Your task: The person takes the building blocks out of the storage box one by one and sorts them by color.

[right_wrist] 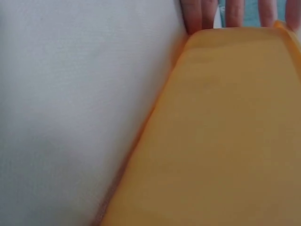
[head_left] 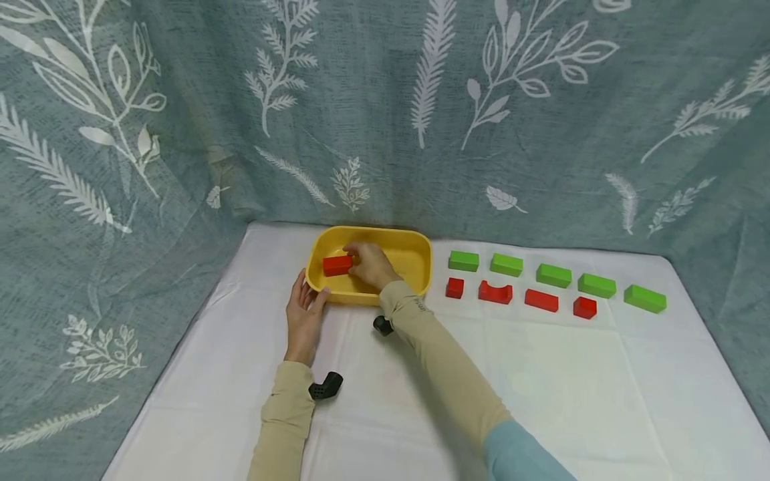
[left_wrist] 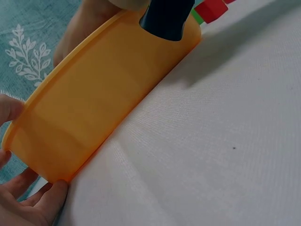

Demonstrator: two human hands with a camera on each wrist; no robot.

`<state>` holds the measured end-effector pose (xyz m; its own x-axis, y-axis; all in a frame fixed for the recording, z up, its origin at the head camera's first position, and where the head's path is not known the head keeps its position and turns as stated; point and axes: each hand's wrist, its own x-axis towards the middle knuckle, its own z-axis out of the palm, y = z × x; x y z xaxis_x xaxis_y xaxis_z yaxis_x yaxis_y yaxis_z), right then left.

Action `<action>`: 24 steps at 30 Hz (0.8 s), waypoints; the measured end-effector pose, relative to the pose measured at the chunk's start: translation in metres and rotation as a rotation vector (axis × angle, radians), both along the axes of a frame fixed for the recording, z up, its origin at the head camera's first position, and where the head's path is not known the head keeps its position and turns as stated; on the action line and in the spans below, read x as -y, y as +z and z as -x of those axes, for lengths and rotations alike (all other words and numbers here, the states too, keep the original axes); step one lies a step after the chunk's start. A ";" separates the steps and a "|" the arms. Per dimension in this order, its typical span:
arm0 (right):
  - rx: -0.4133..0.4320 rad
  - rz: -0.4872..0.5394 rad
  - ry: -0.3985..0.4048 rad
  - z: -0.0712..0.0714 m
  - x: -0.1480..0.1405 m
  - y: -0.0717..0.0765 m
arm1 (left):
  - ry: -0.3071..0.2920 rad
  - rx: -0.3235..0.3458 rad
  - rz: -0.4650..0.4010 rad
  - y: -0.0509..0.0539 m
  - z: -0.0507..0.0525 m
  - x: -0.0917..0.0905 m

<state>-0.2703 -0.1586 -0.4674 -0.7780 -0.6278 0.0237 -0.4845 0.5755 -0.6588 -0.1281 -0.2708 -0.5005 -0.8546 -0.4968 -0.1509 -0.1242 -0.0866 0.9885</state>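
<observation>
A yellow plastic tub stands on the white-covered table at the back, left of the middle. Inside it, near its left end, lies a red block. My right hand reaches over the front rim and pinches the block's right end. At the tub's front left corner, my left hand grips the wall, with the thumb at the front and the fingers along the left side. The left wrist view shows those fingers against the tub's outside. In the right wrist view the tub's wall hides the block.
Right of the tub runs a back row of several green blocks. In front of it sits a row of red pieces: two small blocks, an arch-shaped one and a longer one. A patterned curtain hangs behind the table.
</observation>
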 end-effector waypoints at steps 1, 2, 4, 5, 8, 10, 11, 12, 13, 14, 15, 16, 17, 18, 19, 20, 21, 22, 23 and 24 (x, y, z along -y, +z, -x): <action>-0.001 -0.007 0.000 0.001 0.000 -0.001 | -0.003 0.001 0.003 0.000 0.000 -0.001; -0.026 0.010 0.008 0.007 -0.001 -0.009 | -0.006 0.001 0.007 0.000 -0.001 -0.001; -0.028 0.014 0.009 0.007 -0.003 -0.009 | -0.010 0.001 0.011 0.000 -0.001 -0.002; -0.027 0.023 0.008 0.006 -0.004 -0.009 | -0.011 0.001 0.012 0.000 -0.001 -0.002; -0.003 0.081 0.008 0.003 -0.008 -0.007 | -0.010 -0.001 0.021 0.001 -0.002 -0.001; 0.035 0.104 -0.002 -0.004 -0.013 0.003 | -0.008 -0.010 0.018 0.001 -0.001 -0.001; 0.037 0.122 -0.002 -0.005 -0.016 0.003 | -0.007 -0.012 0.018 0.001 -0.001 -0.001; 0.042 0.134 0.003 -0.006 -0.019 0.004 | -0.005 -0.012 0.019 0.002 -0.001 -0.001; 0.043 0.137 0.007 -0.007 -0.022 0.004 | -0.005 -0.015 0.012 0.002 -0.001 -0.001; 0.040 0.140 0.008 -0.007 -0.025 0.004 | -0.004 -0.019 0.006 0.002 0.000 -0.001; 0.041 0.142 0.007 -0.008 -0.028 0.005 | -0.005 -0.017 0.002 0.002 0.000 -0.002; 0.040 0.140 0.006 -0.008 -0.031 0.005 | -0.008 -0.016 -0.001 0.002 0.000 -0.002; 0.043 0.143 0.002 -0.009 -0.034 0.005 | -0.010 -0.013 0.001 0.002 0.001 -0.002; 0.047 0.145 -0.003 -0.009 -0.038 0.006 | -0.011 -0.015 0.000 0.002 0.001 -0.002; 0.053 0.151 -0.011 -0.010 -0.042 0.006 | -0.011 -0.014 -0.001 0.002 0.001 -0.002; 0.057 0.159 -0.017 -0.010 -0.045 0.007 | -0.009 -0.011 0.004 0.002 0.002 -0.002; 0.066 0.171 -0.017 -0.010 -0.049 0.008 | -0.006 -0.006 0.009 0.002 0.002 -0.002; 0.070 0.180 -0.015 -0.011 -0.053 0.009 | -0.003 -0.003 0.013 0.003 0.002 -0.002; 0.072 0.188 -0.013 -0.011 -0.057 0.010 | 0.001 -0.004 0.012 0.003 0.002 -0.002; 0.076 0.196 -0.012 -0.012 -0.061 0.011 | 0.004 -0.003 0.013 0.003 0.002 -0.002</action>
